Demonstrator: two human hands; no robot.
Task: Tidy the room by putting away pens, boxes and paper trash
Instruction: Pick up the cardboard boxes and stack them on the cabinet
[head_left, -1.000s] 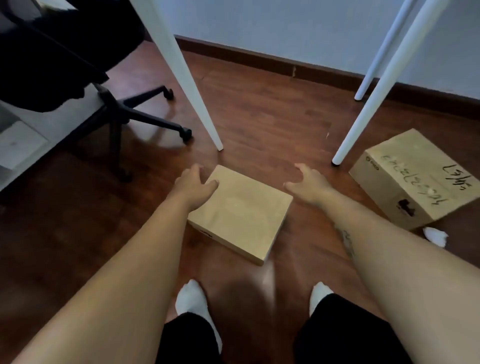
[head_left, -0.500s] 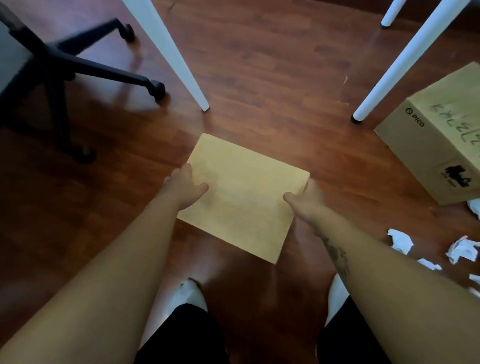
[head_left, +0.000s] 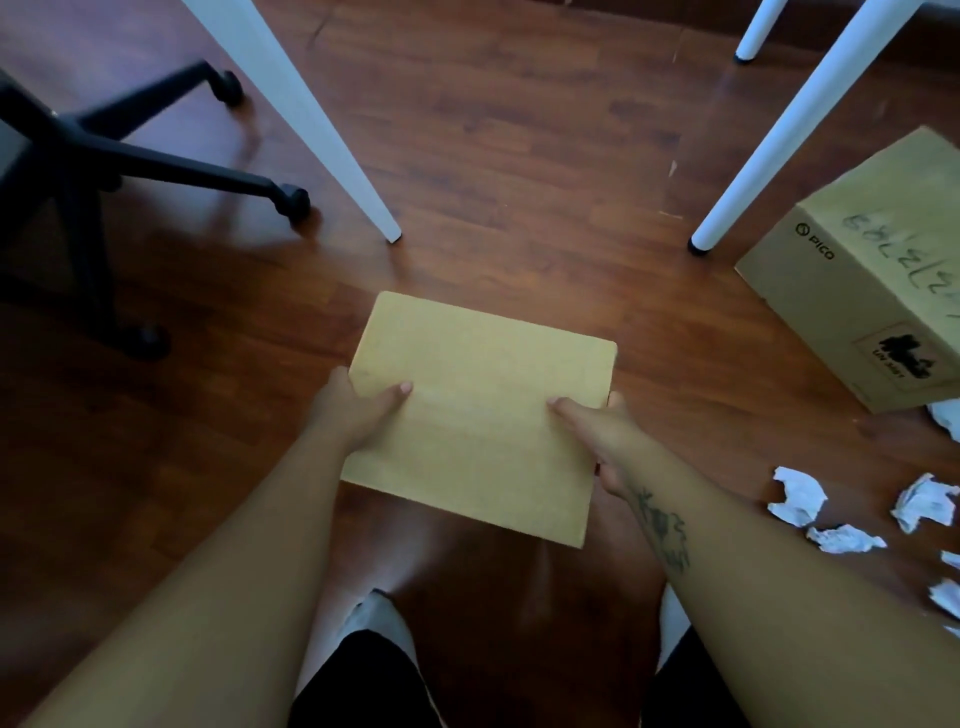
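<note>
1. The person is bending over a flat, plain brown cardboard box (head_left: 480, 415) that is sitting low in front of them, above the dark wooden floor (head_left: 519, 156); whether its underside is touching the boards cannot be told.
2. The left hand (head_left: 348, 413) is gripping the box's left edge, with its thumb (head_left: 397, 391) lying on the top face and the fingers wrapping out of sight round the side.
3. The right hand (head_left: 605, 434) is gripping the opposite edge in the same way, its thumb (head_left: 561, 406) pressing on top and one fingertip showing past the right edge.
4. The two hands are staying well apart, with the box clamped between them.
5. Two white-socked feet (head_left: 375, 618) are standing just below the box, near the bottom of the view.
6. A larger cardboard box (head_left: 872, 270), bearing a PICO mark and handwriting, is resting on the floor to the right, well apart from the held one.
7. Crumpled white paper scraps (head_left: 797, 496) are lying scattered on the floor in front of that larger box.
8. White table legs (head_left: 311, 124) are slanting down to the floor beyond the held box.
9. A black wheeled chair base (head_left: 104, 161) is standing at the left.
</note>
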